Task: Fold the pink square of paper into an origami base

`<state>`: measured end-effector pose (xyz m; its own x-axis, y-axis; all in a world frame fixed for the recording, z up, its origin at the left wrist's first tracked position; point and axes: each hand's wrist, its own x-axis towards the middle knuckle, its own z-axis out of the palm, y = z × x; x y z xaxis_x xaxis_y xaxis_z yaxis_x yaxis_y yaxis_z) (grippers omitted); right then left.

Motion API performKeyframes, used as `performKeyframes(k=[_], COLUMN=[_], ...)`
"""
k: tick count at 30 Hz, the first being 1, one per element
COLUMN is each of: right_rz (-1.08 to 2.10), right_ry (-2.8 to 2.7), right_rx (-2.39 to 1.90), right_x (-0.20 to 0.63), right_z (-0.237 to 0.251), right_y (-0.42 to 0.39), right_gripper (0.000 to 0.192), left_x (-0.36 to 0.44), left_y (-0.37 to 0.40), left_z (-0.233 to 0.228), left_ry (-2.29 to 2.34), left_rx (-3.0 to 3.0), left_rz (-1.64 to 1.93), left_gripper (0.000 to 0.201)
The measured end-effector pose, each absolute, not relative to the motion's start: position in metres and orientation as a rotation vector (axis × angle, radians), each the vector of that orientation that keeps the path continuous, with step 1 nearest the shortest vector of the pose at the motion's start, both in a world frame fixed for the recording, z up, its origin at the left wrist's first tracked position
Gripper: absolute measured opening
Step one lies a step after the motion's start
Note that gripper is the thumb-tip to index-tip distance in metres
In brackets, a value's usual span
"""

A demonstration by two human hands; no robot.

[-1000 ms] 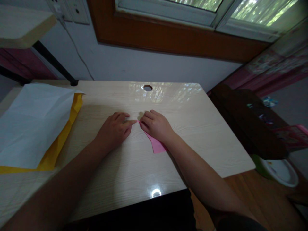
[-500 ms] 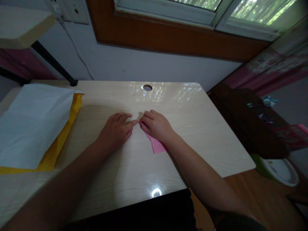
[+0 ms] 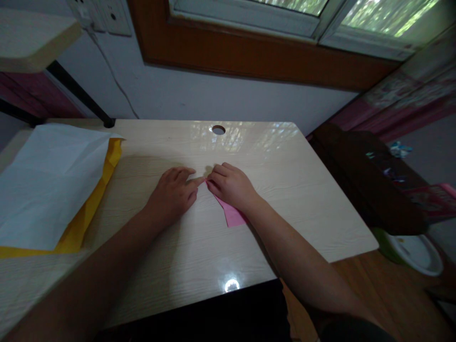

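The right hand [image 3: 232, 186] lies palm down on a folded piece of pink paper [image 3: 232, 215], its fingers curled and pressing the sheet flat against the desk [image 3: 292, 190]; the paper's narrow tip pokes out from under the fingertips toward the left, and a wider pink corner shows near the wrist. The left hand [image 3: 171, 194] rests flat on the desk just beside it, fingers loosely together, with one fingertip stretched out to touch the pink tip, so that the two hands meet at that point; neither hand is closed around anything. The pink paper sits near the middle of the pale wood-grain desk, slightly toward the far edge. Beyond the hands, a round cable hole [image 3: 218, 129] opens in the desktop close to the wall. Well apart on the left side of the desk, a large white sheet [image 3: 46, 185] lies on top of a yellow sheet [image 3: 89, 209], whose edge shows along the white one's right and near sides. A thin cable [image 3: 114, 76] runs down the wall from a socket panel [image 3: 101, 16]. To the right of the desk, on the floor, stands a white bowl with a green rim [image 3: 413, 251]. No brand, label or writing is legible anywhere; the small coloured items on the dark furniture at right are too blurred to read.
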<state>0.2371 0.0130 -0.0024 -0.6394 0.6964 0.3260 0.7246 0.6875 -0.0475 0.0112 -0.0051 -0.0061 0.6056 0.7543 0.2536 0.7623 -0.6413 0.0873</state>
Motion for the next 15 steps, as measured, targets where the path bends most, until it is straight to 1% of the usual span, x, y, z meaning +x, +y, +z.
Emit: performKeyframes(k=[9,15], right_rz=[-0.076,-0.094], right_ry=[-2.580,-2.584], right_rx=[-1.143,-1.145], right_x=[0.2365,0.2359], right_z=[0.0001,0.0001], right_y=[0.0125,0.0124], right_gripper=[0.020,0.024], left_x=[0.0107,0.0102], left_y=[-0.0040,-0.0046], left_z=[-0.0042,0.0008], left_ry=[-1.314,-1.335], left_rx=[-2.798,-2.774], left_rz=[-0.421,-0.395], left_gripper=[0.039,0.038])
